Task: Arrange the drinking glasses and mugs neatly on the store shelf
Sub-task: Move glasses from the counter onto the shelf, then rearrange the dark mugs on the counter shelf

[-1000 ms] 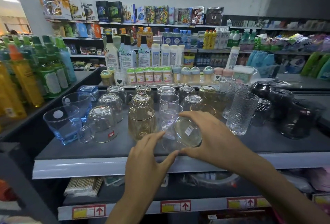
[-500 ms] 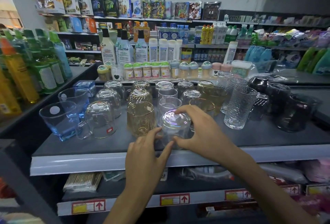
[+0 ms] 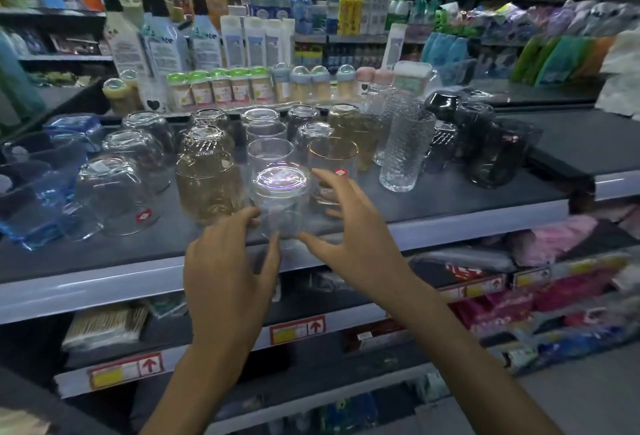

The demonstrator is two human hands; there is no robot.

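left hand (image 3: 225, 272), right hand (image 3: 356, 230), both splayed

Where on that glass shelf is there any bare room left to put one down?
Bare shelf runs along the front edge, before the upturned clear mug and amber glass; more lies right of the tall textured glass, before the dark glasses. The middle rows behind are crowded.

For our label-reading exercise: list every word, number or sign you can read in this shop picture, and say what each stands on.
"↑" (red up arrow): on the shelf-edge price tag; its other print is too blurred to read.
Red sticker on the upturned clear mug: too small to read.
Labels on the white bottles behind: blurred, unreadable.
No word or number can be read anywhere.
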